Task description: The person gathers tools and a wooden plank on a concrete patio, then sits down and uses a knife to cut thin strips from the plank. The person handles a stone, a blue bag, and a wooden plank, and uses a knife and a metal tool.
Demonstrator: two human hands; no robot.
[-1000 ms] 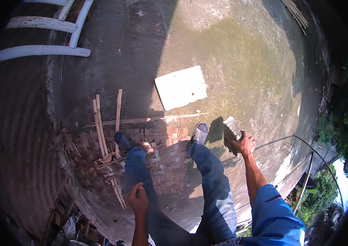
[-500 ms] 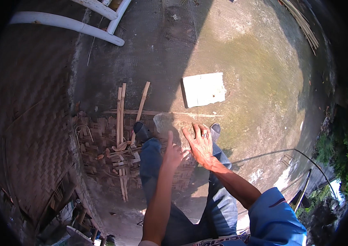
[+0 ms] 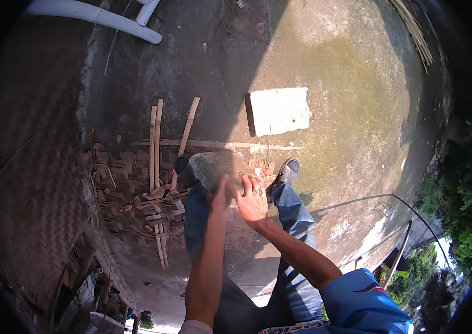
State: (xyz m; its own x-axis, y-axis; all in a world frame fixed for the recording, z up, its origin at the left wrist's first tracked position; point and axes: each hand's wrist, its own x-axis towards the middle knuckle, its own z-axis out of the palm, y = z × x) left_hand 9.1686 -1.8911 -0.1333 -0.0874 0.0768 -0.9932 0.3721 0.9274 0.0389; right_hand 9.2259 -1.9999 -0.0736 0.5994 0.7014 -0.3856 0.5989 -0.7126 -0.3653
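Note:
A grey, rough stone slab [image 3: 208, 167] lies between my feet, over the near woven bamboo mat [image 3: 241, 234]. My right hand [image 3: 251, 203], with a ring on one finger, has its bent fingers on the slab's right part. My left hand [image 3: 222, 193] is beside it at the slab's near side, blurred by motion, so its finger pose is unclear. Both hands cover much of the slab's near edge. Pale bamboo strips [image 3: 158, 145] stick out from the mat to the left, and a long flat strip [image 3: 202, 143] runs across beyond the slab.
A bright white, flat block [image 3: 280, 111] rests on the sunlit concrete floor [image 3: 352, 122] ahead. Woven bamboo matting [image 3: 41, 167] spans the left side. White poles [image 3: 102, 19] stand at the far left, and a bundle of thin sticks [image 3: 414, 33] lies far right.
Both hands have come down onto the slab and closer together. The slab sits further left and shows larger, with more of the mat's strips visible to its right. The view has shifted slightly.

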